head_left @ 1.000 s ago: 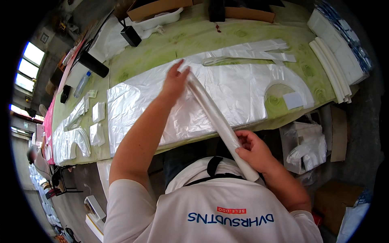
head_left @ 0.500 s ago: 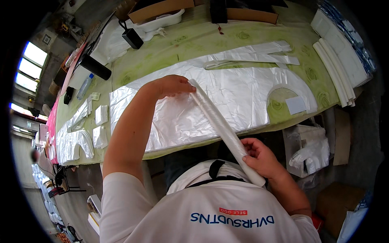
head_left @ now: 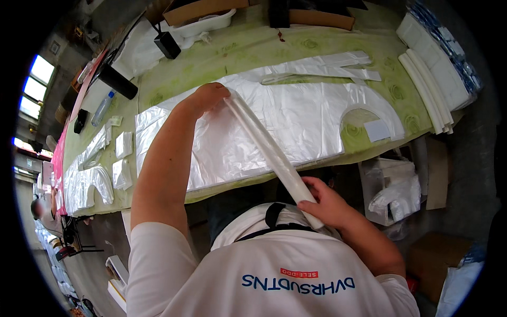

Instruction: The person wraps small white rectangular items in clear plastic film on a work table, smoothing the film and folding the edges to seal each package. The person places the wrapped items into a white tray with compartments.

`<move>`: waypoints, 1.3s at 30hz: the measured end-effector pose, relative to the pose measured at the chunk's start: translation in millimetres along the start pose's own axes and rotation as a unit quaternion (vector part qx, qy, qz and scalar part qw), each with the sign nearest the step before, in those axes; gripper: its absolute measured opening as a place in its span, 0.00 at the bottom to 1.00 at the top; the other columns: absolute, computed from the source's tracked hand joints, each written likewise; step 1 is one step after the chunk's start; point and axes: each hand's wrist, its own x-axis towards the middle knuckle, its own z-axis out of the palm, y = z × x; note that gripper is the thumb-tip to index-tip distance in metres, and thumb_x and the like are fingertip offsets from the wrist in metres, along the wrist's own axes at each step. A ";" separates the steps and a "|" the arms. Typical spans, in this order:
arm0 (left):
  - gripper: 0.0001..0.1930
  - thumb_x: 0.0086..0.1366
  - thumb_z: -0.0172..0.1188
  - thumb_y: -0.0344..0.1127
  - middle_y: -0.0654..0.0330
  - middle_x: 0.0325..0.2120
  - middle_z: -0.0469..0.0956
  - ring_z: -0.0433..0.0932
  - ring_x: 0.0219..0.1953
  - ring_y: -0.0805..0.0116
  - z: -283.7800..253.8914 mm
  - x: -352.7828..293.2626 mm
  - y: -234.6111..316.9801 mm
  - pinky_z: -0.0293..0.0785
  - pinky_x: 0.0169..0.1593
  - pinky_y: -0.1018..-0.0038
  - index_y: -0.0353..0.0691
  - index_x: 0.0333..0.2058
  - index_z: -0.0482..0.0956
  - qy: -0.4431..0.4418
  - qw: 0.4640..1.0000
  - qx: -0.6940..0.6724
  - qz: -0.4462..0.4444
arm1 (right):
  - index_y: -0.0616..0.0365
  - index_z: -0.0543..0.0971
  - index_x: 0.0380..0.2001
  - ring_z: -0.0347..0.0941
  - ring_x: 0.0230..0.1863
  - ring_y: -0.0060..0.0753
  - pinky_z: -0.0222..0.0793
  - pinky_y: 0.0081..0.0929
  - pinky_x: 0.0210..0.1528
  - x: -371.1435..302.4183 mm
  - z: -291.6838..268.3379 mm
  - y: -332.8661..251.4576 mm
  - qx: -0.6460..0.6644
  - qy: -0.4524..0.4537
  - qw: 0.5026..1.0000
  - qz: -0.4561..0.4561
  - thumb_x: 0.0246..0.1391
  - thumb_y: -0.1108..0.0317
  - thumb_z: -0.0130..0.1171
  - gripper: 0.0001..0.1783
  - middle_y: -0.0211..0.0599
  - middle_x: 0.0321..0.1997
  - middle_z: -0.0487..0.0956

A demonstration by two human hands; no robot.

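A long tube-like roll of whitish translucent plastic film [head_left: 268,150] slants from over the table down toward my waist. My left hand [head_left: 212,96] is closed on its far end, fingers bent at the edge. Near the lower end, my right hand [head_left: 326,205] wraps round the roll, the thumb on top. Beneath the roll, a stack of flat, shiny white plastic aprons [head_left: 306,119] lies on the table, with a rounded neck opening at the right and long straps at the far side. A white card [head_left: 376,130] rests in the neck opening.
The table has a green patterned cover [head_left: 240,55]. Several white rolls [head_left: 425,95] lie at its right end beside a stack of packs [head_left: 430,58]. Left are small folded packets [head_left: 123,145], a bottle [head_left: 103,108] and a black cylinder [head_left: 119,82]. A bin of plastic [head_left: 393,190] stands below right.
Both hands and the roll have shifted slightly left and up, away from my body. The right hand's grip looks closer round the roll. The whole view has shifted a little.
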 end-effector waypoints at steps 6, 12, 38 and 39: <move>0.20 0.61 0.57 0.43 0.52 0.39 0.82 0.81 0.37 0.58 2.3 2.0 -6.5 0.77 0.44 0.62 0.37 0.48 0.81 0.003 0.994 0.109 0.012 | 0.59 0.67 0.65 0.74 0.58 0.35 0.69 0.33 0.62 -100.9 -53.6 28.0 -0.159 -0.027 0.980 0.118 0.52 0.68 0.72 0.39 0.45 0.58 0.77; 0.18 0.62 0.57 0.43 0.49 0.33 0.82 0.81 0.33 0.55 -2.6 25.9 -12.3 0.78 0.43 0.62 0.34 0.41 0.82 0.037 0.961 0.248 0.121 | 0.59 0.69 0.64 0.75 0.56 0.33 0.70 0.33 0.60 -196.8 -103.9 103.2 -0.055 0.024 0.965 0.255 0.48 0.76 0.72 0.39 0.40 0.55 0.80; 0.28 0.62 0.55 0.30 0.60 0.64 0.68 0.63 0.69 0.57 91.9 -179.0 -62.5 0.55 0.73 0.54 0.45 0.63 0.71 -0.020 0.792 0.319 0.520 | 0.53 0.77 0.56 0.73 0.49 0.54 0.71 0.43 0.53 74.2 -84.0 -83.4 -0.609 0.196 0.723 -0.261 0.48 0.63 0.67 0.29 0.47 0.46 0.78; 0.28 0.62 0.54 0.31 0.60 0.64 0.68 0.63 0.69 0.57 93.7 -180.7 -61.9 0.55 0.73 0.54 0.45 0.63 0.71 -0.016 0.794 0.319 0.517 | 0.53 0.77 0.56 0.73 0.49 0.54 0.71 0.43 0.53 82.1 -88.6 -84.7 -0.612 0.221 0.715 -0.256 0.48 0.63 0.66 0.29 0.47 0.46 0.78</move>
